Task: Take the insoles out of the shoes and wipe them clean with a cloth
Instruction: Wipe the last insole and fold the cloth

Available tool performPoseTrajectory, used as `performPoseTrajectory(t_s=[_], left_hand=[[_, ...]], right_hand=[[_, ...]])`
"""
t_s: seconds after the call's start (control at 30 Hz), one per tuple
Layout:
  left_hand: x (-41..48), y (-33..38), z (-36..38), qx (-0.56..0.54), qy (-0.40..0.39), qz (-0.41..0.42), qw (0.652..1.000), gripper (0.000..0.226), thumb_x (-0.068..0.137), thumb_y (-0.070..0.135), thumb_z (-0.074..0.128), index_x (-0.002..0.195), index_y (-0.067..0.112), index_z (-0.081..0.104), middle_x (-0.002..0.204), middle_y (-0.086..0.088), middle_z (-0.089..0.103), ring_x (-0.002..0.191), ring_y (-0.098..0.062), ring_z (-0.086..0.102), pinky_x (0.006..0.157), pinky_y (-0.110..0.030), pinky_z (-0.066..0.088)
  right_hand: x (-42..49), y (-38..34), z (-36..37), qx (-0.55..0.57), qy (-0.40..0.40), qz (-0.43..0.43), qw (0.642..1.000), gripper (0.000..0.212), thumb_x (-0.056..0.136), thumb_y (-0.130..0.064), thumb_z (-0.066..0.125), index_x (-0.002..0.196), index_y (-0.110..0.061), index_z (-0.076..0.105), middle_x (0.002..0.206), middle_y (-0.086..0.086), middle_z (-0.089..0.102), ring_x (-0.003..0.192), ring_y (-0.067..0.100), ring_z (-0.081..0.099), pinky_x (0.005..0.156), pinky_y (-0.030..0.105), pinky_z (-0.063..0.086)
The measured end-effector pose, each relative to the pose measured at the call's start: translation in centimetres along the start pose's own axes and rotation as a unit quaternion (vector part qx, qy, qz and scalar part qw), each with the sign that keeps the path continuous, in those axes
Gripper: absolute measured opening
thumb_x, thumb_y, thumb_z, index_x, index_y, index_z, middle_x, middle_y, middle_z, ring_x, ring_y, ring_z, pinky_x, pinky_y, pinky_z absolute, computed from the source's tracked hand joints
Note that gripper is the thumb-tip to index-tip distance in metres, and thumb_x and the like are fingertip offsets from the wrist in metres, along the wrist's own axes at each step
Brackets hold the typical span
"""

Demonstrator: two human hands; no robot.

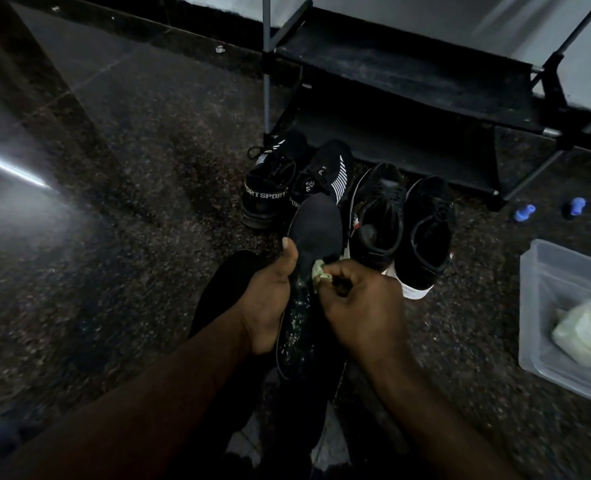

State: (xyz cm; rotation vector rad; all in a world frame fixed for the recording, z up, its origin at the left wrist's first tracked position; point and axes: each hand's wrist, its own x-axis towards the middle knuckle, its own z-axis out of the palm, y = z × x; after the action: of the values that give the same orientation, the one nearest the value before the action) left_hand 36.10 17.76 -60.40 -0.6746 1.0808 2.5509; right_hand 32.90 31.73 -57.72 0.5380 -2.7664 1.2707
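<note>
My left hand [269,296] grips a long black insole [316,230] by its left edge, thumb on top, toe end pointing away. White specks dot the insole's near half. My right hand [359,303] is curled round a small pale green cloth [320,273] and presses it on the insole's middle. Beyond the insole stand two black knit sport shoes [269,188] with white stripes, and to their right two black lace-up shoes [425,230] with white soles. Another dark insole-shaped piece [217,292] lies on the floor under my left forearm.
A black shoe rack [408,74] with grey poles stands behind the shoes. At the right sits a clear plastic tub [536,306] holding a pale green cloth [585,330]. Two small blue objects [524,213] lie on the dark speckled floor.
</note>
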Motion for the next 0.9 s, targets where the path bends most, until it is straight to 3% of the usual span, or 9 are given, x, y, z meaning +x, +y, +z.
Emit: performPoseTrajectory(t_s=[0.13, 0.33, 0.4, 0.5, 0.63, 0.67, 0.77, 0.9], left_hand=[[0.0, -0.1, 0.3, -0.007, -0.013, -0.008, 1.000, 0.089, 0.093, 0.081, 0.042, 0.146, 0.010, 0.057, 0.147, -0.020, 0.057, 0.138, -0.035, 0.054, 0.122, -0.053, 0.035], [-0.1, -0.3, 0.8, -0.032, -0.026, 0.019, 0.999, 0.080, 0.100, 0.072, 0.037, 0.148, 0.011, 0.055, 0.148, -0.018, 0.057, 0.139, -0.036, 0.053, 0.121, -0.053, 0.036], [-0.2, -0.5, 0.9, -0.027, -0.018, 0.021, 0.999, 0.078, 0.101, 0.070, 0.037, 0.146, 0.011, 0.056, 0.147, -0.018, 0.058, 0.137, -0.035, 0.055, 0.120, -0.053, 0.038], [-0.1, -0.5, 0.9, -0.013, 0.000, 0.036, 0.999, 0.077, 0.101, 0.070, 0.038, 0.143, 0.009, 0.059, 0.144, -0.019, 0.061, 0.134, -0.034, 0.058, 0.118, -0.051, 0.040], [-0.1, -0.4, 0.9, 0.025, 0.069, 0.050, 0.996, 0.073, 0.096, 0.071, 0.045, 0.100, 0.006, 0.077, 0.105, -0.018, 0.076, 0.094, -0.028, 0.076, 0.081, -0.037, 0.061], [-0.1, -0.4, 0.7, 0.025, 0.066, 0.049, 0.996, 0.074, 0.095, 0.073, 0.046, 0.102, 0.006, 0.076, 0.106, -0.017, 0.075, 0.097, -0.029, 0.075, 0.084, -0.039, 0.060], [-0.2, -0.7, 0.8, -0.011, 0.006, 0.029, 1.000, 0.081, 0.097, 0.074, 0.043, 0.140, 0.008, 0.061, 0.142, -0.020, 0.061, 0.133, -0.036, 0.058, 0.116, -0.052, 0.041], [0.2, -1.5, 1.2, -0.023, -0.021, 0.013, 0.999, 0.077, 0.100, 0.072, 0.038, 0.144, 0.013, 0.059, 0.145, -0.016, 0.060, 0.135, -0.034, 0.057, 0.117, -0.051, 0.041]], right_hand=[[-0.8, -0.8, 0.5, -0.038, 0.042, -0.074, 0.996, 0.005, 0.077, -0.020, 0.075, 0.081, -0.024, 0.075, 0.077, -0.007, 0.072, 0.073, 0.011, 0.062, 0.069, 0.028, 0.046], [0.8, 1.0, 0.0, -0.121, 0.061, -0.028, 0.990, 0.012, 0.082, -0.035, 0.063, 0.081, -0.025, 0.069, 0.080, -0.005, 0.069, 0.081, 0.026, 0.062, 0.072, 0.043, 0.051], [1.5, 1.9, -0.6, -0.094, 0.066, -0.003, 0.993, 0.012, 0.083, -0.035, 0.064, 0.083, -0.024, 0.070, 0.082, -0.007, 0.071, 0.081, 0.024, 0.063, 0.073, 0.044, 0.052], [0.9, 1.4, -0.3, -0.046, 0.065, -0.038, 0.996, 0.009, 0.080, -0.028, 0.066, 0.083, -0.023, 0.073, 0.082, -0.008, 0.073, 0.078, 0.020, 0.066, 0.071, 0.040, 0.054], [-0.9, -0.8, 0.8, -0.036, 0.027, -0.115, 0.992, 0.004, 0.077, -0.022, 0.071, 0.080, -0.024, 0.073, 0.080, -0.007, 0.072, 0.076, 0.017, 0.063, 0.069, 0.035, 0.049], [-0.5, -0.6, 0.9, -0.059, 0.023, -0.111, 0.992, 0.004, 0.078, -0.026, 0.069, 0.081, -0.025, 0.072, 0.080, -0.007, 0.072, 0.077, 0.019, 0.063, 0.070, 0.037, 0.050], [1.4, 1.6, 0.3, -0.093, 0.038, -0.045, 0.994, 0.014, 0.081, -0.037, 0.062, 0.083, -0.026, 0.070, 0.081, -0.007, 0.072, 0.080, 0.024, 0.065, 0.073, 0.044, 0.053], [1.7, 2.9, -1.0, -0.017, 0.062, 0.007, 0.998, 0.007, 0.083, -0.030, 0.070, 0.083, -0.024, 0.072, 0.080, -0.010, 0.072, 0.074, 0.017, 0.067, 0.068, 0.041, 0.055]])
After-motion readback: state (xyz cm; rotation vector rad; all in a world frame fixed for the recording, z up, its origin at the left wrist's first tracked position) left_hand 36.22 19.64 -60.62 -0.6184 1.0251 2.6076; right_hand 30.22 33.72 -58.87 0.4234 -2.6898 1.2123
